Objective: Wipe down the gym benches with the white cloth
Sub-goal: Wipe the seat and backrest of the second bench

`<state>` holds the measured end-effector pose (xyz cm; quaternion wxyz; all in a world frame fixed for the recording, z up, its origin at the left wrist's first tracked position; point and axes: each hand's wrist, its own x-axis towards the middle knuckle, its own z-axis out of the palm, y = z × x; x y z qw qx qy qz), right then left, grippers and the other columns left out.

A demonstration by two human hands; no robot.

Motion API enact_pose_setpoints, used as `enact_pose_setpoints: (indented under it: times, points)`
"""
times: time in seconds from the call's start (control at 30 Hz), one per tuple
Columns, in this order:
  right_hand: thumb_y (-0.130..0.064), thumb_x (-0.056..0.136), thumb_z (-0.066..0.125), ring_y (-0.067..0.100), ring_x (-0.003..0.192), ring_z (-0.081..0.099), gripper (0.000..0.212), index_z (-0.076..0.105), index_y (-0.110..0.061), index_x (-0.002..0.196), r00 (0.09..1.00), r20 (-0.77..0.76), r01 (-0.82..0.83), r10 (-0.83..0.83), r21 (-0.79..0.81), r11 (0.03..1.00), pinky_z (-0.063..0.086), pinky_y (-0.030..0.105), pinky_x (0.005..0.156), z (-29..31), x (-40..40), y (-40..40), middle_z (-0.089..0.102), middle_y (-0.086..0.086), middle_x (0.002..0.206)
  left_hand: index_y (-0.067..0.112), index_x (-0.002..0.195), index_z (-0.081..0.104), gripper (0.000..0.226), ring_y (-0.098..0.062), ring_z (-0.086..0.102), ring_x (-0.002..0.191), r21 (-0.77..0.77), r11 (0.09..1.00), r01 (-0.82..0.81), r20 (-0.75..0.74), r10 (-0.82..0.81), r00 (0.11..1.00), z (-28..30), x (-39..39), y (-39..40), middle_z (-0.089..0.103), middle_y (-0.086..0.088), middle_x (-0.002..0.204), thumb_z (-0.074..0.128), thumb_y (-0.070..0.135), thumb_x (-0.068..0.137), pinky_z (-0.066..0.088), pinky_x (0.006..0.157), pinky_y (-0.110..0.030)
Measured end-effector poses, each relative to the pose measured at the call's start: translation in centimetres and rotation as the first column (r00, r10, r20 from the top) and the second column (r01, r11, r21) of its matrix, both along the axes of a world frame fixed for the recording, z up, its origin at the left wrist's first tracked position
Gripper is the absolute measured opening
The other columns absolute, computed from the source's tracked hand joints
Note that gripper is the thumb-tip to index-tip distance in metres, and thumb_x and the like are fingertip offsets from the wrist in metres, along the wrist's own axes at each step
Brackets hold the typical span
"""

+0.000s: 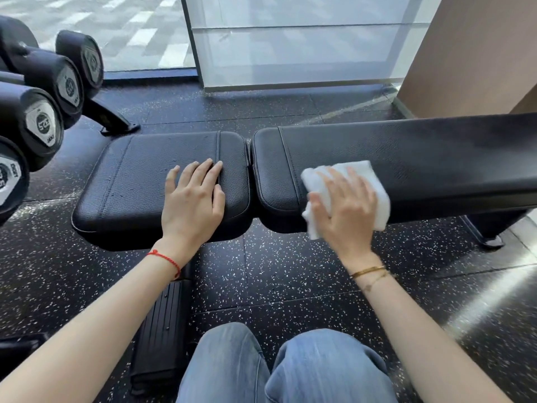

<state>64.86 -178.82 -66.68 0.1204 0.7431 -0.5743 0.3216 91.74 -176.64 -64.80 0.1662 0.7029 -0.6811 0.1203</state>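
Table: a black gym bench (421, 158), padded, grained leather-look skin with piped seams, and here it is in two cushions — a short seat pad (139, 181) with rounded corners on the left, a long back pad running off to the right edge, a narrow gap between them.
Left hand (193, 205): flat on the seat pad near its right edge, fingers straight and together, palm down, holding nothing; a thin red cord sits on the wrist.
Right hand (345, 210): spread over the cloth at the left end of the long pad, by the near edge, fingers pressing it down onto the surface; gold bangles on the wrist.
White cloth (374, 193): soft, folded, roughly rectangular, lying on the long pad under the right hand, its lower corner drooping over the near edge.
Floor (290, 271): black rubber tiles with white flecks.
Far left: black round-headed dumbbells (43, 123) racked in a row, pale hexagonal end plates.
Beyond the table: a frosted glass panel (296, 45) and a brown wall.
Bottom: knees in blue denim.
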Motion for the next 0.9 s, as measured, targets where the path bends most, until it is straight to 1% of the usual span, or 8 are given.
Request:
enact_pose_setpoints:
  times: [0.1, 0.2, 0.4, 0.5, 0.63, 0.77, 0.83, 0.9]
  points:
    - [-0.06, 0.101, 0.031, 0.032, 0.137, 0.045, 0.06, 0.056, -0.022, 0.14, 0.966, -0.159, -0.193, 0.202, 0.068, 0.979, 0.032, 0.049, 0.112, -0.4, 3.5, 1.5, 0.055, 0.001, 0.144, 0.02, 0.144, 0.049, 0.054, -0.024, 0.044, 0.138, -0.005, 1.0, 0.007, 0.009, -0.007, 1.0, 0.0, -0.1, 0.1, 0.051, -0.003, 0.148, 0.028, 0.034, 0.096, 0.021, 0.12, -0.048]
    - [-0.063, 0.1, 0.033, 0.032, 0.138, 0.044, 0.062, 0.051, -0.023, 0.144, 0.927, -0.256, -0.252, 0.275, 0.118, 0.96, 0.033, 0.049, 0.113, 0.1, 2.3, 1.2, 0.052, 0.002, 0.147, 0.019, 0.144, 0.048, 0.054, -0.024, 0.044, 0.139, -0.005, 1.0, 0.009, -0.002, -0.009, 1.0, 0.0, -0.1, 0.2, 0.051, -0.003, 0.149, 0.027, 0.034, 0.096, 0.021, 0.12, -0.048]
    - [-0.052, 0.099, 0.035, 0.032, 0.138, 0.043, 0.057, 0.056, -0.016, 0.139, 0.985, 0.097, -0.164, 0.14, 0.331, 0.929, 0.027, 0.044, 0.115, 3.7, 3.2, -2.9, 0.057, 0.004, 0.142, 0.018, 0.144, 0.049, 0.057, -0.024, 0.043, 0.139, 0.02, 1.0, -0.001, -0.009, 0.002, 1.0, 0.4, -0.4, 0.1, 0.05, -0.003, 0.149, 0.024, 0.035, 0.095, 0.02, 0.121, -0.046]
    - [-0.043, 0.105, 0.039, 0.028, 0.144, 0.032, 0.05, 0.049, -0.014, 0.144, 0.956, 0.158, -0.292, 0.246, 0.472, 0.832, 0.014, 0.034, 0.116, 5.0, 6.2, -5.8, 0.048, 0.009, 0.15, 0.02, 0.143, 0.049, 0.056, -0.023, 0.044, 0.137, 0.024, 1.0, -0.001, -0.016, 0.002, 1.0, 0.6, -0.5, 0.1, 0.051, -0.001, 0.148, 0.026, 0.034, 0.095, 0.021, 0.121, -0.045]
    - [-0.041, 0.105, 0.039, 0.029, 0.142, 0.032, 0.049, 0.045, -0.013, 0.146, 0.869, 0.231, -0.492, 0.438, 0.5, 0.713, 0.014, 0.034, 0.116, 5.6, 10.7, -5.1, 0.046, 0.012, 0.149, 0.012, 0.138, 0.052, 0.051, -0.023, 0.044, 0.138, 0.023, 1.0, -0.011, -0.066, 0.013, 0.998, 0.8, -0.3, 0.2, 0.052, -0.003, 0.146, 0.035, 0.03, 0.094, 0.021, 0.121, -0.046]
    - [-0.056, 0.102, 0.025, 0.031, 0.151, 0.013, 0.059, 0.028, -0.029, 0.155, 0.777, -0.039, -0.532, 0.629, 0.495, 0.687, 0.004, 0.042, 0.123, 4.0, 12.3, -3.0, 0.023, -0.003, 0.164, 0.012, 0.117, 0.064, 0.035, -0.026, 0.051, 0.128, -0.117, 0.981, -0.152, -0.182, 0.129, 0.975, 1.2, 1.7, 1.4, 0.061, -0.004, 0.132, 0.043, 0.023, 0.091, 0.028, 0.117, -0.044]
    - [-0.06, 0.098, 0.018, 0.032, 0.152, 0.007, 0.062, 0.023, -0.036, 0.155, 0.758, -0.082, -0.505, 0.647, 0.554, 0.662, 0.002, 0.045, 0.123, 3.8, 13.0, -4.5, 0.013, -0.005, 0.166, 0.012, 0.118, 0.064, 0.035, -0.027, 0.052, 0.126, -0.133, 0.963, -0.232, -0.209, 0.202, 0.957, 1.5, 3.9, 2.1, 0.062, -0.005, 0.129, 0.046, 0.019, 0.088, 0.031, 0.115, -0.043]
    - [-0.056, 0.101, 0.021, 0.032, 0.153, 0.002, 0.058, 0.018, -0.036, 0.156, 0.757, -0.11, -0.464, 0.644, 0.603, 0.649, 0.0, 0.047, 0.123, 4.0, 14.6, -8.0, 0.007, -0.004, 0.167, 0.011, 0.123, 0.062, 0.04, -0.027, 0.051, 0.128, -0.103, 0.948, -0.301, -0.219, 0.274, 0.936, 2.1, 6.0, 2.5, 0.061, -0.006, 0.132, 0.045, 0.019, 0.088, 0.03, 0.115, -0.044]
